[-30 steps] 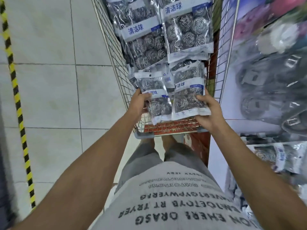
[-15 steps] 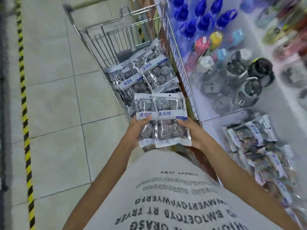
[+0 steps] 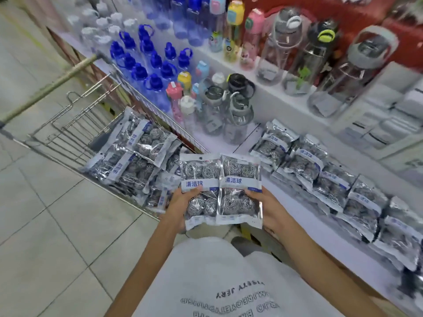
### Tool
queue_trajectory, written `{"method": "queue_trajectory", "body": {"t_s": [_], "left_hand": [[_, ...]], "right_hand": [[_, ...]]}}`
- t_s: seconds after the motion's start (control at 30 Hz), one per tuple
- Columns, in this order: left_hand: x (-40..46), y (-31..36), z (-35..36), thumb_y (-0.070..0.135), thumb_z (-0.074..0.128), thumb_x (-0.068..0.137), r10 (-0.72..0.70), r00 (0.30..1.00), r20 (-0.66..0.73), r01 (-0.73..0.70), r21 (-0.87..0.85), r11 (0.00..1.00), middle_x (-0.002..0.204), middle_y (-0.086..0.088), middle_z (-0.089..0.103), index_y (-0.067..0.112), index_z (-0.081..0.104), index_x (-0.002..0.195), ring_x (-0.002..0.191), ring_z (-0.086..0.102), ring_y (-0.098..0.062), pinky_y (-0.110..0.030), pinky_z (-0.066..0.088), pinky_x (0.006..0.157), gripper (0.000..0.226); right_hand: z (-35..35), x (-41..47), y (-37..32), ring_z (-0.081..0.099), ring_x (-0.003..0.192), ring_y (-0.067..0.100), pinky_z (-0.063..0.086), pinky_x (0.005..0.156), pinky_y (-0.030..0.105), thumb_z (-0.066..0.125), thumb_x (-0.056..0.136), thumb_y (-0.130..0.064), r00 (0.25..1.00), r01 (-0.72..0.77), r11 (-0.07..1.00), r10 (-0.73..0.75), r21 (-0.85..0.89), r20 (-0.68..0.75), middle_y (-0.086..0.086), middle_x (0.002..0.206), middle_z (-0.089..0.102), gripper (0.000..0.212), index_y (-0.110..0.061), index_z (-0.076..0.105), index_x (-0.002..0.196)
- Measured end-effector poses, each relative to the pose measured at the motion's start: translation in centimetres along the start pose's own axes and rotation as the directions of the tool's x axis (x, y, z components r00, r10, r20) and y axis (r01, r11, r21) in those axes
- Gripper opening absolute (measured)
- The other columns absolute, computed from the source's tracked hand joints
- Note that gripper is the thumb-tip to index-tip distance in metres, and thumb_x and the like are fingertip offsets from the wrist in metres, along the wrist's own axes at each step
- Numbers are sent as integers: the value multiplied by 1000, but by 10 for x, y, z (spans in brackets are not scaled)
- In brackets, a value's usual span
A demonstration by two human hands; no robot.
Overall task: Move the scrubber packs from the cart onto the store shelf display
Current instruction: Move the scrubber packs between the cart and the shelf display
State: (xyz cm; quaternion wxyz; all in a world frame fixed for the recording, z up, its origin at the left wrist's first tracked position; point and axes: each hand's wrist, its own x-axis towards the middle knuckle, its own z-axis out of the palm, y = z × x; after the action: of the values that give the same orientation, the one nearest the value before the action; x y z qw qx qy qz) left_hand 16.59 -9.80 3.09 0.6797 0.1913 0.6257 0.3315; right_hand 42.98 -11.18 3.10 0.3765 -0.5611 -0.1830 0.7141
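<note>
Gripping left pack (image 3: 198, 191) in left hand (image 3: 177, 205) | right hand (image 3: 269, 208) grips right pack (image 3: 240, 191) | centre frame, cart (image 3: 75, 131) left, shelf (image 3: 286, 195) right

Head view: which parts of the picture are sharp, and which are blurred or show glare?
Head view: the two scrubber packs in the left hand and right hand are sharp, their print readable; the large bottles at upper right and the shelf packs at the right edge smear; the foil gives small glints; the cart bends from the wide lens.
</note>
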Motion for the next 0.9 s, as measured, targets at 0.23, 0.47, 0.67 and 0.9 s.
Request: {"method": "queue_trajectory", "body": {"t_s": [0.23, 0.47, 0.67, 0.9], "left_hand": [[-3, -16, 99, 52, 86, 75, 4, 994, 112, -27, 198, 980, 134, 0, 52, 17, 50, 140, 130, 46, -26, -56, 34, 116, 81], [-11, -38, 188, 43, 85, 79, -37, 973, 229, -20, 242, 970, 140, 1, 48, 17, 53, 143, 134, 41, -24, -45, 34, 103, 77], [-1, -36, 228, 29, 84, 81, -63, 981, 185, 5, 295, 955, 100, -10, 80, 15, 67, 118, 86, 76, -26, -35, 63, 68, 44], [41, -5, 260, 21, 81, 84, -92, 967, 239, 13, 311, 950, 112, -16, 77, 13, 63, 129, 102, 74, -39, -55, 62, 83, 49]], "right_hand": [[-95, -58, 7, 73, 104, 36, 58, 92, 59, 70, 90, -4, 981, 109, 966, -68, 233, -179, 21, 121, 72, 33, -6, 68, 123], [-176, -98, 10, 73, 97, 35, 56, 95, 57, 72, 88, -6, 938, 174, 909, -35, 378, -346, 16, 105, 77, 34, 0, 67, 122], [-221, -92, 4, 70, 113, 35, 60, 91, 53, 91, 74, -33, 853, 249, 876, 4, 413, -522, 12, 118, 75, 67, -11, 62, 130], [-238, -63, -29, 71, 99, 33, 55, 68, 39, 83, 86, -27, 798, 237, 911, 17, 338, -603, 9, 111, 76, 30, -21, 61, 106]]}}
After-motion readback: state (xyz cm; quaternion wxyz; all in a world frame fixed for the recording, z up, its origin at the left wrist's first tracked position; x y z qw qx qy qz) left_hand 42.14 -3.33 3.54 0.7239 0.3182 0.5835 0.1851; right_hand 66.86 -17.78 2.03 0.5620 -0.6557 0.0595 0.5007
